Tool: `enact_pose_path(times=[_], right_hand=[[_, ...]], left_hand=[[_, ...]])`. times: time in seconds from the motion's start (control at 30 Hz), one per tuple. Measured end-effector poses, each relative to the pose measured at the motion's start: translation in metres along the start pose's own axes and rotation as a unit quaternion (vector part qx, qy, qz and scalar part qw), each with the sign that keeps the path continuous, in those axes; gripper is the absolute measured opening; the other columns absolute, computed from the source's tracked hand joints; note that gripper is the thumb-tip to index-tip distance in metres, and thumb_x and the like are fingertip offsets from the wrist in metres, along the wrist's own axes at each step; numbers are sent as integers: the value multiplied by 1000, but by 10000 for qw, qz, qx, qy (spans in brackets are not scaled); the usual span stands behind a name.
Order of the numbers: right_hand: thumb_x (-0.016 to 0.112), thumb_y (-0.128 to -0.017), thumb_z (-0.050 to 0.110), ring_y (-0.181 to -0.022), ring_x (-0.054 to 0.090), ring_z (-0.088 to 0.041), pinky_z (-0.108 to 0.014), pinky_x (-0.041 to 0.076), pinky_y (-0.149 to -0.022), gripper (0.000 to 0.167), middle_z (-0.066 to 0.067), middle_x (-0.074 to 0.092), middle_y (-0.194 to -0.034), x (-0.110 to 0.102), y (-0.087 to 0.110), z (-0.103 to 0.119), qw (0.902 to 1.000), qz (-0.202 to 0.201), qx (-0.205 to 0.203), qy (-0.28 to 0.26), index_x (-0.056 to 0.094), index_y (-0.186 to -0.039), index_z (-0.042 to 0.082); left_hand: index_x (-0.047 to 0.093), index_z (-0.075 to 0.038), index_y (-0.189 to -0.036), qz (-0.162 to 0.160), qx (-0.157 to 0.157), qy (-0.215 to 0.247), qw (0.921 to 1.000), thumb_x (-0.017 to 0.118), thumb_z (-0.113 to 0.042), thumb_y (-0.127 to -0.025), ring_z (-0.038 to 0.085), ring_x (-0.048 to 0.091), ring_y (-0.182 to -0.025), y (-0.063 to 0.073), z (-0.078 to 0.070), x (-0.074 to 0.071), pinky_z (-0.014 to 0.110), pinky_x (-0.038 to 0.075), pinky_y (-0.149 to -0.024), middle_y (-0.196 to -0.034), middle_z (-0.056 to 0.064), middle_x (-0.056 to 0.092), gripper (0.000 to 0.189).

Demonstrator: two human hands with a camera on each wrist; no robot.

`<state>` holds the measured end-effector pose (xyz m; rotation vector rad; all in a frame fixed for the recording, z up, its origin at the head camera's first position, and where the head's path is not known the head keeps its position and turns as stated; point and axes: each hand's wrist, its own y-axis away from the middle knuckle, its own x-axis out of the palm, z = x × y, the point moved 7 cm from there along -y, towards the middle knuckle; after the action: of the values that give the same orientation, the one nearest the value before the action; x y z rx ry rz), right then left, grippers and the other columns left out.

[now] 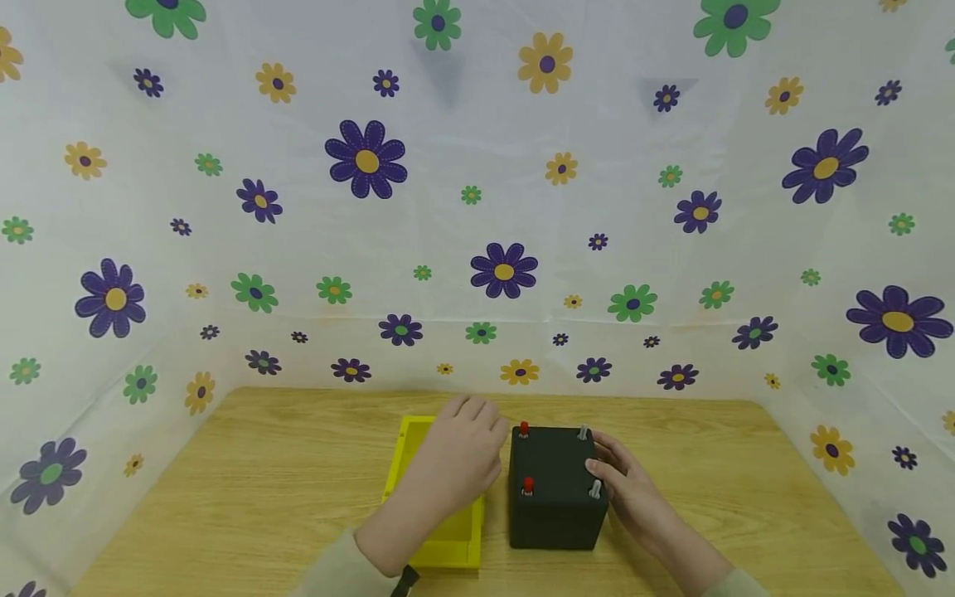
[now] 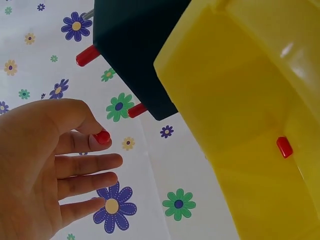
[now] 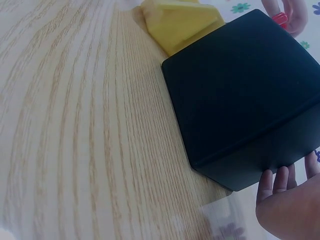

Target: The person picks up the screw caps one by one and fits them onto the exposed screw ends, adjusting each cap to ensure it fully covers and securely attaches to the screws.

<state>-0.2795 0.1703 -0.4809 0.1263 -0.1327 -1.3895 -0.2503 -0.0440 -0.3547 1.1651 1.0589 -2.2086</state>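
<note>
My left hand [image 1: 461,454] is above the right side of the yellow bin [image 1: 473,554]. Between thumb and index finger it pinches a small red cap [image 2: 103,137], while its other fingers extend. To the right a black box [image 1: 559,522] stands on the table. Two red caps, a rear one [image 1: 525,429] and a front one [image 1: 528,485], cover its left posts. The right posts, a rear metal post [image 1: 584,432] and a front metal post [image 1: 595,489], are bare. My right hand [image 1: 634,489] holds the box's right side, thumb over the top edge.
One loose red cap [image 2: 284,147] lies inside the yellow bin. The wooden table [image 1: 298,464] backs onto a white flowered sheet [image 1: 448,224], which also rises along both sides. A dark strap end [image 1: 405,580] shows by my left sleeve.
</note>
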Motion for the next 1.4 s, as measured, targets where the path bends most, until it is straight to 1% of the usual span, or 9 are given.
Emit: enact_pose_path(times=[0.13,0.3,0.6,0.73,0.87,1.0,1.1,1.27,1.4], right_hand=[[54,-108,17,-151,39,-32,-43,34,-126,63,-21,28,-171,1,0,1,10000,-7,-9,-4,27,-165,9],[54,-108,17,-153,37,-34,-47,30,-129,64,-22,27,-172,2,-1,1,10000,46,-28,-19,26,-165,8],[54,-108,17,-151,40,-32,-39,37,-123,63,-22,28,-171,1,-2,1,10000,-2,5,5,27,-165,8],[55,-108,17,-150,41,-31,-37,38,-122,63,-21,28,-171,1,-2,0,10000,-29,31,25,27,-165,9],[54,-108,17,-152,38,-33,-40,36,-125,64,-22,27,-172,1,-2,0,10000,-4,46,9,26,-165,8],[54,-109,18,-154,36,-35,-44,33,-127,64,-22,26,-172,2,-2,0,10000,4,33,3,26,-165,8],[54,-108,18,-153,37,-34,-42,34,-126,63,-22,27,-172,1,-2,1,10000,-18,13,19,27,-165,8],[54,-108,17,-152,39,-34,-37,38,-123,63,-22,28,-172,1,-2,1,10000,-37,6,8,27,-164,8],[54,-108,18,-154,36,-37,-40,36,-124,64,-23,25,-172,1,-1,1,10000,-17,13,-22,26,-165,7]], left_hand=[[76,-17,-106,-143,40,-94,9998,77,-27,-90,21,66,-107,-2,-2,-3,35,54,-108,-105,-1,72,19],[76,-18,-104,-304,99,-122,9994,75,-28,-92,20,66,-105,-4,-5,-6,35,54,-108,-102,-2,72,15],[74,-18,-102,-506,128,48,9986,76,-26,-90,21,66,-107,-5,-8,-10,37,54,-110,-102,-1,71,15],[75,-18,-104,-520,132,183,9984,76,-27,-90,21,66,-107,-7,-10,-10,37,54,-110,-103,-2,71,17],[76,-19,-104,-563,165,285,9979,77,-27,-90,20,66,-107,-7,-13,-10,35,54,-109,-103,-2,71,17],[75,-19,-101,-617,238,231,9975,77,-28,-90,20,65,-106,-8,-16,-12,35,54,-109,-102,-2,71,15],[75,-19,-102,-623,253,193,9976,76,-29,-91,20,65,-105,-9,-18,-13,35,54,-108,-103,-2,71,15],[76,-20,-106,-537,245,211,9980,76,-32,-92,19,65,-107,-12,-22,-14,34,53,-110,-107,-3,72,19],[76,-20,-109,-412,252,279,9984,77,-35,-92,19,65,-109,-14,-25,-15,34,53,-112,-110,-3,73,22]])
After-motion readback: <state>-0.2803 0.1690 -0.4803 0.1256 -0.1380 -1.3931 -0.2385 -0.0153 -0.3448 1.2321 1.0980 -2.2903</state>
